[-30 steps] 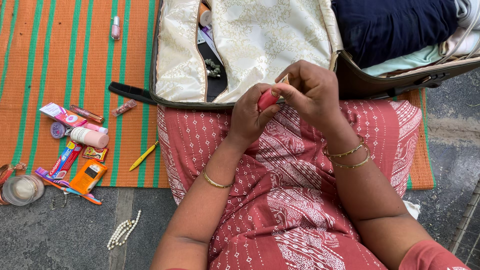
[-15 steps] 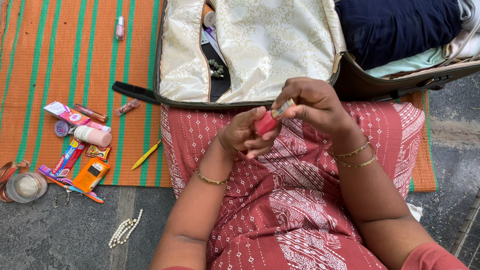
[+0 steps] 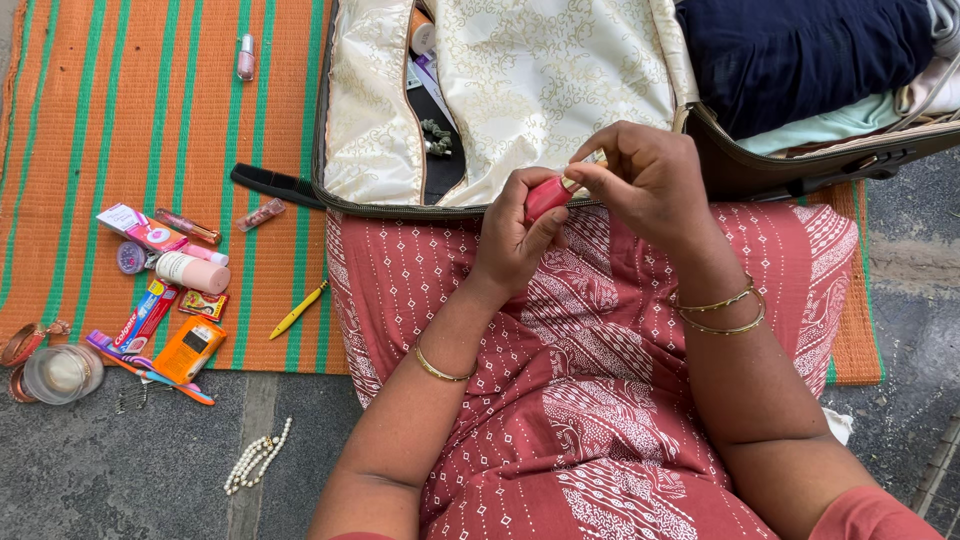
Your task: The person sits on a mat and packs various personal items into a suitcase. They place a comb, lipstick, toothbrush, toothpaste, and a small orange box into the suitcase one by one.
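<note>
Your left hand [image 3: 515, 235] grips the red tube [image 3: 548, 196], right hand [image 3: 645, 180] pinches its cap [image 3: 572, 183]; a slip could drop it onto your lap.

An open suitcase [image 3: 520, 90] lies on a woven mat [image 3: 130, 130], its near edge touching the lap of the seated person. Folded clothes [image 3: 800, 60] sit in the suitcase's right half. Just before the suitcase, over the lap, the left hand [image 3: 515, 240] and the right hand [image 3: 650, 180] meet on a small tube [image 3: 548, 196]. Left of the suitcase, a comb [image 3: 275, 185] touches its rim; farther left on the mat lies a cluster of small toiletries [image 3: 165, 280], with a small bottle [image 3: 245, 57] well behind them. A bead string [image 3: 255, 455] lies on the floor [image 3: 120, 470], before the mat.
</note>
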